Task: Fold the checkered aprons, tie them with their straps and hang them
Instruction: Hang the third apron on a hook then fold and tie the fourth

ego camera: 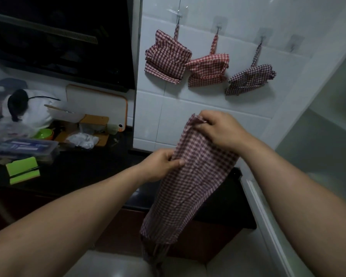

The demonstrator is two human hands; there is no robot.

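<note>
Two sets of fingers on one cloth, so start with your right fingertips [201,124]: they curl in and pinch the bunched top edge of the checkered apron [188,186].

Agreed, and your right hand [220,132] lies knuckles up over that top edge. What of your left?

Your left thumb [178,162] presses across the apron's left edge, lower down, with the other fingers wrapped behind the cloth. Your left hand [160,164] grips it there.

So you hold the apron up in the air between your hands, gathered into a long narrow strip that slants down toward you. Its lower end hangs loose, and what look like its straps [156,254] dangle from the bottom.

Further out, you face a white tiled wall [188,108]. Three folded bundles hang on it, each by a checkered loop [214,45] from a clear stick-on hook [219,23]. On the left is the dark red apron [165,60], in the middle the brighter red apron [207,69] touching it, and on the right the darkest apron [248,79], apart from both.

You also have a fourth hook [295,44] just right of those. To your left, under a black range hood [58,43], runs a dark counter [78,170]. On it are a white cutting board [96,104] leaning on the wall, a green bowl [45,133] and clutter I cannot make out
</note>
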